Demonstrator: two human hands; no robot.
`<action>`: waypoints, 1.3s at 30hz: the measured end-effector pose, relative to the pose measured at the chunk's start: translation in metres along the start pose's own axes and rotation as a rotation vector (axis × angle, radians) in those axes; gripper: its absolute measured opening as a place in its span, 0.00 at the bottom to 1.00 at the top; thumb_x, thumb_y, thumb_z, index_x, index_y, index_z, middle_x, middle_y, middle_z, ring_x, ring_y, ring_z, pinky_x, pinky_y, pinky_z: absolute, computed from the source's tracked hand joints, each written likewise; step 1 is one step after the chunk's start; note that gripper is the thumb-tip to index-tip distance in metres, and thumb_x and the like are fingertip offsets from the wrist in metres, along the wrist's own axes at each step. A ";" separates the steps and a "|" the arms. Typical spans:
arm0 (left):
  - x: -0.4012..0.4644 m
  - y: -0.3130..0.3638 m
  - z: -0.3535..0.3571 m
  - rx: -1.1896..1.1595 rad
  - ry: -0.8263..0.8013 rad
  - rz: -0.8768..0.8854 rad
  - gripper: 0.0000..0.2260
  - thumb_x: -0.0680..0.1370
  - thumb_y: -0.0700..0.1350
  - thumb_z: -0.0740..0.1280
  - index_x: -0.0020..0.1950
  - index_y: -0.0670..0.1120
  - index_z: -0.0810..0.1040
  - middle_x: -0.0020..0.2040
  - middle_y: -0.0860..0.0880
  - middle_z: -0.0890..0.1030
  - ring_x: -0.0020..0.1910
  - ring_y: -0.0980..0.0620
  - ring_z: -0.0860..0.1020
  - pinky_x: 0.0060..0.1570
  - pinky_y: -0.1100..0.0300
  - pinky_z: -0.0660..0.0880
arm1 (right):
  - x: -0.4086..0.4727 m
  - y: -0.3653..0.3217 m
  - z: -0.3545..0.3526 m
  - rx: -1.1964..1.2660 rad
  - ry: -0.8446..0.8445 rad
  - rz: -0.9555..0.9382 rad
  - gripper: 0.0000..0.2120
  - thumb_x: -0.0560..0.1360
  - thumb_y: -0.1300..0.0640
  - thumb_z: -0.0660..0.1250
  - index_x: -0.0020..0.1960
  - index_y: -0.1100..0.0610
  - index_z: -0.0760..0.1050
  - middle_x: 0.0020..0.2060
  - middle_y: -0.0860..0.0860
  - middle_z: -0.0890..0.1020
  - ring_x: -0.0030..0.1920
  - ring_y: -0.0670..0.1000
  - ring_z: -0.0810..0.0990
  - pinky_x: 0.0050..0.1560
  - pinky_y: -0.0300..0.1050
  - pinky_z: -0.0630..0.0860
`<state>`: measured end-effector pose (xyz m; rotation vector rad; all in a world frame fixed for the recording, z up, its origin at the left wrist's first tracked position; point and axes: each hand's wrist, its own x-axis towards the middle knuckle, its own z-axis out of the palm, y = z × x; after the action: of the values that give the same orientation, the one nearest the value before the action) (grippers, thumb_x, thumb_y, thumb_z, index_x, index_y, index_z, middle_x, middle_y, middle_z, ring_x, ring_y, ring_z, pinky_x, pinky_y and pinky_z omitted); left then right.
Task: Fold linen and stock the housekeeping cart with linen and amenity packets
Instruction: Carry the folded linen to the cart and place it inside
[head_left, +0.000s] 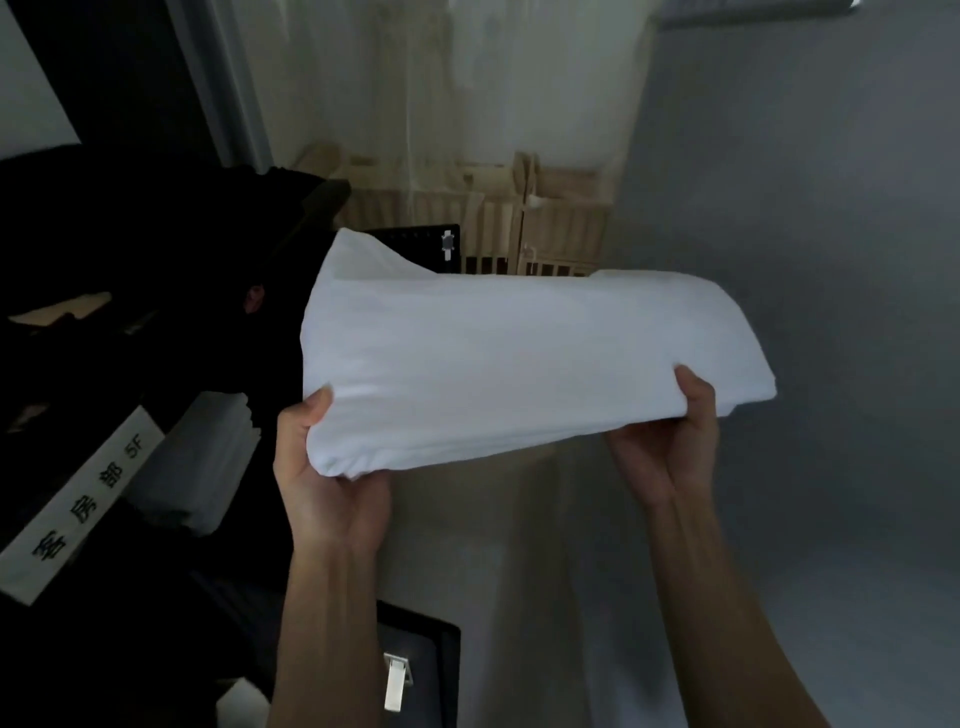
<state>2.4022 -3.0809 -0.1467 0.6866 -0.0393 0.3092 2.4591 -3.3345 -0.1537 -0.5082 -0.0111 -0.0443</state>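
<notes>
A folded white linen bundle (519, 358) is held up in front of me, level with the dark housekeeping cart (130, 291) on the left. My left hand (332, 478) grips the bundle's near left corner, thumb on top and fingers under it. My right hand (670, 436) grips the near right edge, thumb over the top. The bundle's far left end lies close to the cart's upper shelf. A stack of folded white linen (202, 467) lies on a lower cart shelf.
A white label strip with printed characters (78, 509) runs along the cart's edge. A dark door with a metal latch (415, 670) is at the bottom. Wooden cribs (519, 218) stand at the back, a grey wall (805, 208) to the right.
</notes>
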 end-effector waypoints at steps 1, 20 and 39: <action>0.012 0.000 -0.003 -0.001 0.011 0.007 0.14 0.77 0.48 0.59 0.54 0.46 0.83 0.49 0.49 0.82 0.48 0.49 0.82 0.46 0.58 0.79 | 0.015 0.006 0.001 -0.010 0.000 0.019 0.24 0.79 0.55 0.62 0.74 0.56 0.68 0.69 0.55 0.76 0.66 0.57 0.77 0.63 0.54 0.76; 0.147 -0.081 -0.039 -0.031 0.681 0.270 0.16 0.72 0.46 0.59 0.54 0.43 0.81 0.47 0.45 0.83 0.45 0.46 0.83 0.42 0.56 0.80 | 0.310 0.157 -0.026 -0.060 -0.129 0.631 0.26 0.80 0.54 0.55 0.78 0.54 0.62 0.69 0.54 0.72 0.70 0.58 0.69 0.74 0.62 0.62; 0.185 -0.120 -0.099 -0.042 0.955 0.369 0.20 0.70 0.54 0.72 0.58 0.43 0.83 0.55 0.42 0.84 0.51 0.45 0.84 0.43 0.54 0.82 | 0.401 0.251 -0.026 -0.273 -0.245 0.858 0.24 0.77 0.53 0.62 0.72 0.54 0.72 0.65 0.53 0.79 0.63 0.55 0.79 0.58 0.53 0.78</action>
<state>2.6077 -3.0563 -0.2722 0.4316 0.7418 0.9621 2.8709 -3.1436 -0.2899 -0.7537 -0.0266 0.8658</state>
